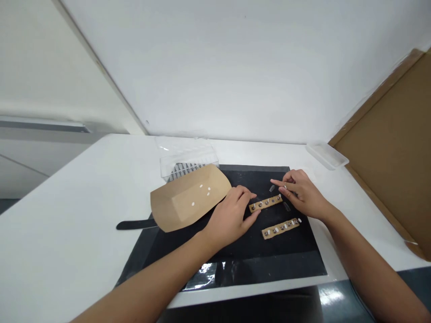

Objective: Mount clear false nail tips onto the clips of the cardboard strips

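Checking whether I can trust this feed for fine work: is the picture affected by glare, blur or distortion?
Head view: glare whitens the glossy black mat and the floor; wide-angle distortion slants the white table; the studded tan strip looks slightly soft.

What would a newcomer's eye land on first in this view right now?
The folded tan kraft-paper tray stands out, lying on the black mat beside the left hand. To its right are two narrow tan cardboard strips with metal studs: the upper strip sits just below the right hand, the lower strip nearer the person. A large brown cardboard sheet fills the far right.
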`<state>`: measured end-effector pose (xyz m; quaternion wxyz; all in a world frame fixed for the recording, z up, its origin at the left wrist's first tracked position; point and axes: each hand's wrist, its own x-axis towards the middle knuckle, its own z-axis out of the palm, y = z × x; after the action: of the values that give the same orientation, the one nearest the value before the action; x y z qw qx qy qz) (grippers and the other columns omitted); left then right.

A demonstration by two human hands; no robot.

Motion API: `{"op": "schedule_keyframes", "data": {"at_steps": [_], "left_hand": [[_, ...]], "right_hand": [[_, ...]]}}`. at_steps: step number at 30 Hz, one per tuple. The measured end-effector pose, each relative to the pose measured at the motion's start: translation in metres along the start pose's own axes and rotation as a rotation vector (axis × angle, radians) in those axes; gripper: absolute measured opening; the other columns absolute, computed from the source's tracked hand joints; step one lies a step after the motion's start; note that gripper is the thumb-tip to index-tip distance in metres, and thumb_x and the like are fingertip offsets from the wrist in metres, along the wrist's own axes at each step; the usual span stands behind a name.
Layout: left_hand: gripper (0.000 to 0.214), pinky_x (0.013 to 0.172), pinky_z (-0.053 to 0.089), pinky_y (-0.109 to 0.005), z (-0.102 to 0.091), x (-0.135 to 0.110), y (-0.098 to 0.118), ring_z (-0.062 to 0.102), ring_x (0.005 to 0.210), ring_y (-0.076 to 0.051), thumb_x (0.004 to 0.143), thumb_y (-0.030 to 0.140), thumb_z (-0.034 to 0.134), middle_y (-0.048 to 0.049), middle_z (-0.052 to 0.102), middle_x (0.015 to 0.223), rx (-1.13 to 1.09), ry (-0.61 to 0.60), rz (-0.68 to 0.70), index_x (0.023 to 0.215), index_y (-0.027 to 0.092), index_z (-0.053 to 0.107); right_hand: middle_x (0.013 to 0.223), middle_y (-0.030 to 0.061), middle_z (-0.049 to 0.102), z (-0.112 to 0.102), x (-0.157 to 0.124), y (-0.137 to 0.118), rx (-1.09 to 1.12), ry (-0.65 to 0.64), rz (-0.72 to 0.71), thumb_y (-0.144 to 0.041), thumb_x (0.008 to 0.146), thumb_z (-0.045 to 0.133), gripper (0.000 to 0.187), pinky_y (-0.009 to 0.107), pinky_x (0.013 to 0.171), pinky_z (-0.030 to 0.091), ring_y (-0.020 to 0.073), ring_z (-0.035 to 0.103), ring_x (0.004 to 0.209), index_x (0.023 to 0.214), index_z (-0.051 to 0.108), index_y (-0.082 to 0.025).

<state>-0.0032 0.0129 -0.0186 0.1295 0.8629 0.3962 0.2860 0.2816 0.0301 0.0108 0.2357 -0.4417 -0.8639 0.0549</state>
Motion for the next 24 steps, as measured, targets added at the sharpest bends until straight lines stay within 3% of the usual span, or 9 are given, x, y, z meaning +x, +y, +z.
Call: {"op": "schedule_keyframes", "data": {"at_steps": [9, 24], "left_hand": [[0.024, 0.092, 0.059, -0.044, 0.01, 0.003, -0.001, 0.063, 0.112, -0.028, 0.097, 0.029, 0.069, -0.0085, 0.063, 0.116, -0.012, -0.04, -0.051, 0.118, 0.02, 0.064], [0.014, 0.086, 0.059, -0.04, 0.01, 0.002, -0.002, 0.064, 0.105, -0.026, 0.094, 0.025, 0.07, -0.007, 0.06, 0.111, -0.057, -0.041, -0.067, 0.106, 0.021, 0.066]], "right_hand": [[0.11, 0.0092, 0.061, 0.012, -0.001, -0.002, 0.031, -0.123, -0.02, -0.035, 0.108, 0.057, 0.034, 0.051, 0.097, 0.05, 0.0264, 0.056, 0.105, 0.139, 0.07, -0.038], [0.11, 0.0089, 0.064, 0.016, 0.001, 0.002, 0.087, -0.102, -0.063, -0.034, 0.103, 0.066, 0.028, 0.049, 0.093, 0.052, 0.0271, 0.057, 0.106, 0.128, 0.077, -0.039]]}}
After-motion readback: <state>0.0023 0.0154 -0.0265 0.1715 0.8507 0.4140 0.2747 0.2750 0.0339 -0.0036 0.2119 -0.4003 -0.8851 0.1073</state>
